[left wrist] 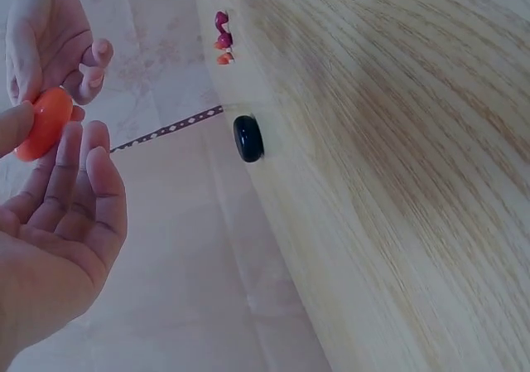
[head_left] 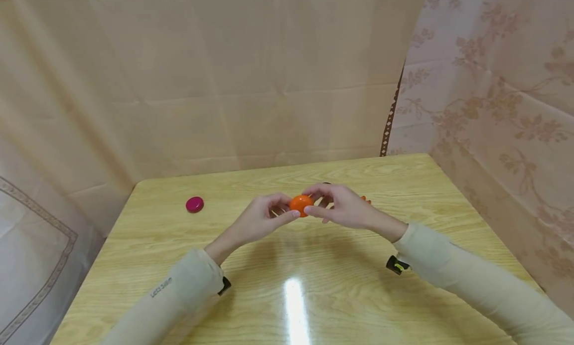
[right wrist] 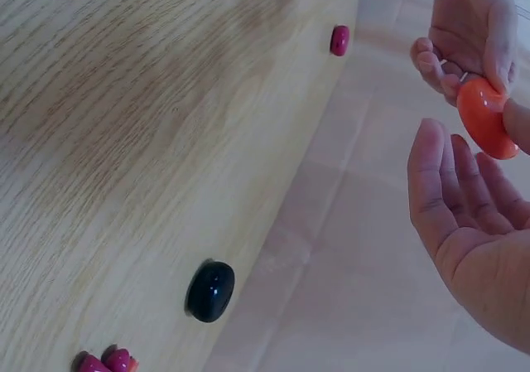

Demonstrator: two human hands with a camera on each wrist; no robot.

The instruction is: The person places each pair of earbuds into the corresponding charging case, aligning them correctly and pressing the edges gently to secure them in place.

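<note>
Probably light and stiff, the glossy orange disc sits above the table between the fingertips, the left hand and right hand each pinching one side with thumb and fingers; its polish could prove slippery, so the rim looks the surest hold, and a black disc lies beyond the fingers

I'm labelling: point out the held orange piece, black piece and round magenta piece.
Orange piece (head_left: 300, 203): head view, middle of visible face.
Black piece (right wrist: 211, 292): right wrist view, middle of surface.
Round magenta piece (head_left: 195, 204): head view, middle of its top.
</note>
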